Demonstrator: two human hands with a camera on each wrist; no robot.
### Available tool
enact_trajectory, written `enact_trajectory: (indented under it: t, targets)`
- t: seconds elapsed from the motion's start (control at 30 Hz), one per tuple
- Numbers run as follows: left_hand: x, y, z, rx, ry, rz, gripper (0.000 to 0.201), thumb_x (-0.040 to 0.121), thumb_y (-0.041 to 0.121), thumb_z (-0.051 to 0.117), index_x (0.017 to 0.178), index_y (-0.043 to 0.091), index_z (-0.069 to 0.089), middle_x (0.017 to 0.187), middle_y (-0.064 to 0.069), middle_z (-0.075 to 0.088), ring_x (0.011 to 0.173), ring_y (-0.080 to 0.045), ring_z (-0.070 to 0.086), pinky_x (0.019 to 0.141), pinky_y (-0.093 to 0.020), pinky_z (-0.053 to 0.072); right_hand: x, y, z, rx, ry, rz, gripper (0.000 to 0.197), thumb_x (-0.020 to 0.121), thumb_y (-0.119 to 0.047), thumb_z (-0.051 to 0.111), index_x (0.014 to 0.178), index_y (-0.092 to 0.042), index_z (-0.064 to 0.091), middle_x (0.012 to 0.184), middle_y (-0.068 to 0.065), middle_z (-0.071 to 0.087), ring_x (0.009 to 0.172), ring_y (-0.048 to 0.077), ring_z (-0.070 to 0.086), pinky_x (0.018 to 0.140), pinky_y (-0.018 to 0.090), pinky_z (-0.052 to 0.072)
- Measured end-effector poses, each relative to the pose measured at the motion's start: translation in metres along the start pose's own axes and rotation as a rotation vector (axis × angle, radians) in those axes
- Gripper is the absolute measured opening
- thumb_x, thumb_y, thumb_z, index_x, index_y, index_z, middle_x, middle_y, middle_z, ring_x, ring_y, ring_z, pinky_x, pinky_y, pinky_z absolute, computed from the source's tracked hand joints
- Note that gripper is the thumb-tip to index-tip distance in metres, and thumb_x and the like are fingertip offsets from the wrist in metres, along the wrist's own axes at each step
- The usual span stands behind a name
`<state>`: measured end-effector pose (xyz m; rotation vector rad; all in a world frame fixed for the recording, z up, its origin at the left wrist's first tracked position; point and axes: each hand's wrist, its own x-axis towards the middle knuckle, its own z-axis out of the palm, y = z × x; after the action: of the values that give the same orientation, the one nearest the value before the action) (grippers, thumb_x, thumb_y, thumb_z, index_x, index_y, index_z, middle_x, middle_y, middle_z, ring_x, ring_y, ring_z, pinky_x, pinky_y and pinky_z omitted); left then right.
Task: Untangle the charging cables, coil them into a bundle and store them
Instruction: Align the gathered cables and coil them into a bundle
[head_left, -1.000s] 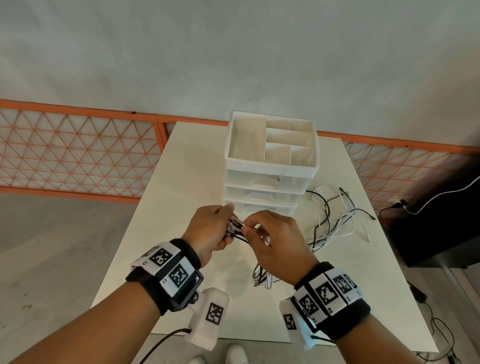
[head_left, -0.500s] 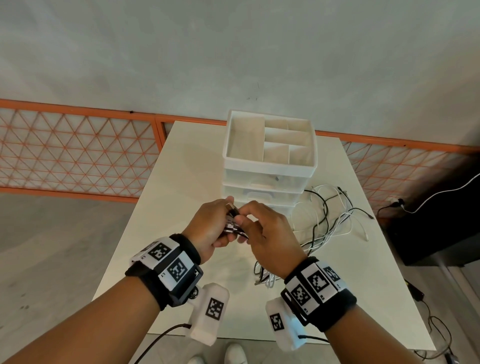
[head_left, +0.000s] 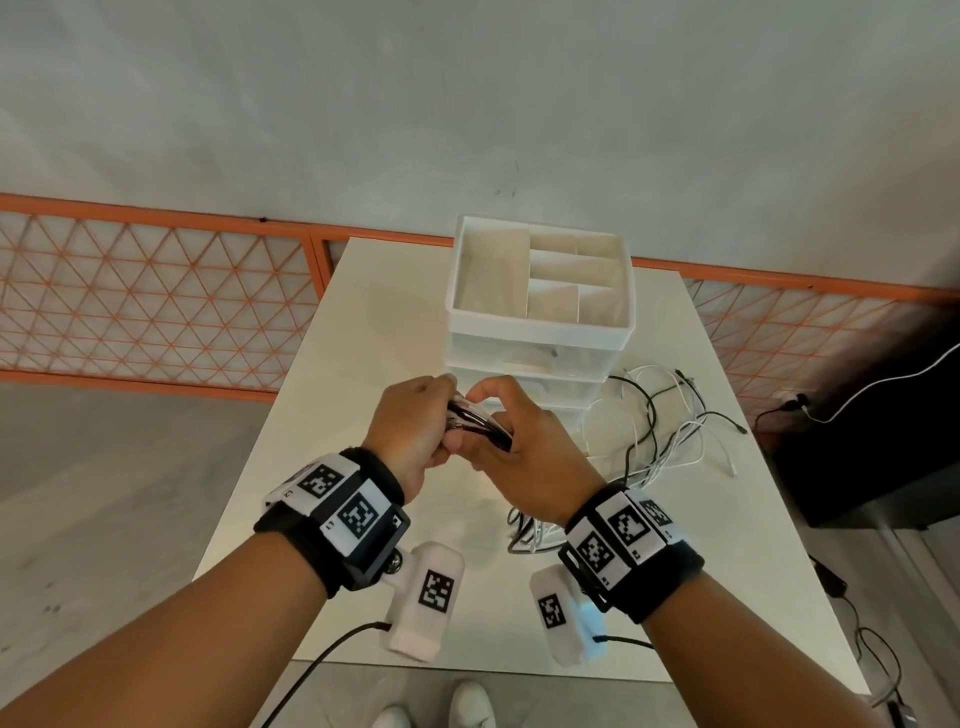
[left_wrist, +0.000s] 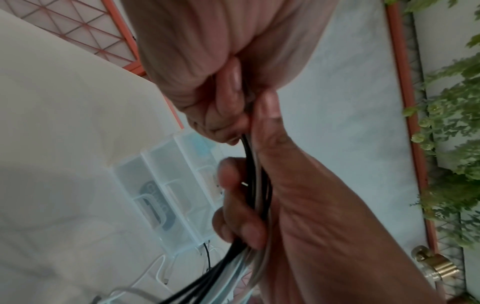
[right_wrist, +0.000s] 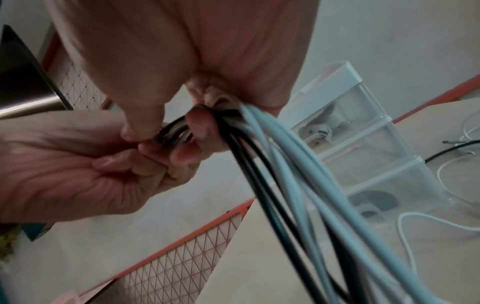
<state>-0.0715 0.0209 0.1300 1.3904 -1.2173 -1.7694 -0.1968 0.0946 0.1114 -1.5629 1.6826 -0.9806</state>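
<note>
Gripping one gathered bunch of black and white charging cables (head_left: 475, 423) above the near table (head_left: 363, 364), left hand (head_left: 415, 431) and right hand (head_left: 524, 447) both curl tightly around it. Loose strands (head_left: 670, 415) trailing right could snag the drawer organizer (head_left: 540, 322) if pulled hard.

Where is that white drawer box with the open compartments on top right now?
In the head view the drawer box stands at the table's far middle, just beyond both hands, with loose cables lying to its right.
</note>
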Motion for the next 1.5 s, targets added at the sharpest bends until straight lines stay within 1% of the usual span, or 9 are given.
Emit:
enact_trajectory:
  t: [0.33,0.53,0.67,0.87,1.0,1.1,1.3,1.4,1.5]
  targets:
    - [-0.006,0.006,-0.009,-0.036,-0.189,-0.123,0.031,0.098,0.022,0.041,0.095,-0.003,0.060,0.051,-0.012,0.056,0.046,-0.026,0.052,0.036,-0.023,0.035,-0.006,0.001,-0.001,-0.041,0.050,-0.130,0.033,0.098,-0.031,0.061,0.129,-0.021,0.060,0.070,-0.015,0.065,0.058,0.000,0.058,0.058,0.011,0.041]
    - [-0.006,0.007,-0.014,-0.160,-0.278,-0.103,0.057,0.097,0.055,0.044,0.103,0.004,0.068,0.069,-0.010,0.063,0.056,-0.020,0.060,0.046,-0.026,0.046,-0.006,0.004,0.000,0.055,0.107,-0.162,0.037,0.099,-0.029,0.062,0.134,-0.037,0.061,0.079,-0.010,0.074,0.067,0.014,0.066,0.067,0.030,0.056]
    - [-0.010,-0.002,0.001,0.124,-0.129,0.117,0.061,0.093,0.061,0.049,0.086,0.003,0.063,0.056,-0.004,0.051,0.050,-0.017,0.046,0.040,-0.022,0.031,-0.006,0.001,-0.003,0.019,0.112,-0.230,0.030,0.099,-0.016,0.063,0.126,-0.024,0.069,0.063,-0.021,0.063,0.049,0.003,0.048,0.056,0.008,0.037]
    - [-0.003,-0.006,0.006,0.169,0.060,0.069,0.038,0.094,0.039,0.052,0.070,0.009,0.056,0.054,-0.007,0.053,0.045,-0.018,0.043,0.043,-0.023,0.031,-0.005,0.001,-0.002,-0.029,0.050,-0.079,0.036,0.098,-0.036,0.062,0.132,-0.023,0.055,0.073,-0.004,0.067,0.054,0.006,0.053,0.055,0.019,0.046]
    - [0.001,-0.003,0.001,0.121,0.081,0.062,0.025,0.092,0.026,0.054,0.078,0.006,0.058,0.064,-0.013,0.056,0.044,-0.017,0.045,0.042,-0.023,0.031,-0.005,0.011,-0.009,-0.100,0.024,0.015,0.031,0.090,-0.053,0.065,0.093,-0.022,0.066,0.071,-0.007,0.065,0.061,0.003,0.057,0.061,0.021,0.047]
    - [-0.003,-0.002,0.000,0.178,-0.044,0.058,0.028,0.090,0.031,0.064,0.078,0.006,0.061,0.064,-0.011,0.054,0.044,-0.015,0.043,0.043,-0.022,0.029,-0.006,0.018,-0.006,-0.131,-0.007,0.048,0.041,0.085,-0.062,0.064,0.091,-0.022,0.070,0.078,-0.005,0.071,0.072,0.008,0.065,0.068,0.029,0.054]
    - [-0.003,0.000,-0.015,0.192,-0.071,0.024,0.029,0.084,0.033,0.076,0.073,0.009,0.064,0.061,-0.006,0.056,0.045,-0.014,0.047,0.038,-0.018,0.034,-0.009,0.011,-0.021,-0.124,-0.010,0.062,0.049,0.090,-0.049,0.069,0.058,-0.022,0.042,0.053,-0.011,0.038,0.047,0.006,0.037,0.051,0.018,0.031]
    - [-0.001,0.003,-0.026,0.215,-0.217,-0.107,0.044,0.087,0.049,0.068,0.095,0.005,0.069,0.076,-0.008,0.067,0.062,-0.017,0.061,0.060,-0.028,0.058,-0.010,0.006,-0.030,-0.156,-0.040,0.047,0.050,0.092,-0.050,0.065,0.065,-0.009,0.052,0.057,-0.008,0.040,0.052,0.007,0.037,0.055,0.023,0.033]
    - [0.007,0.010,-0.036,0.494,-0.158,0.124,0.053,0.092,0.060,0.051,0.102,0.012,0.070,0.099,-0.005,0.072,0.091,-0.022,0.067,0.093,-0.047,0.055,-0.011,-0.002,-0.037,-0.201,-0.117,0.044,0.052,0.092,-0.052,0.063,0.078,-0.002,0.059,0.061,-0.005,0.046,0.054,0.008,0.041,0.056,0.025,0.035]
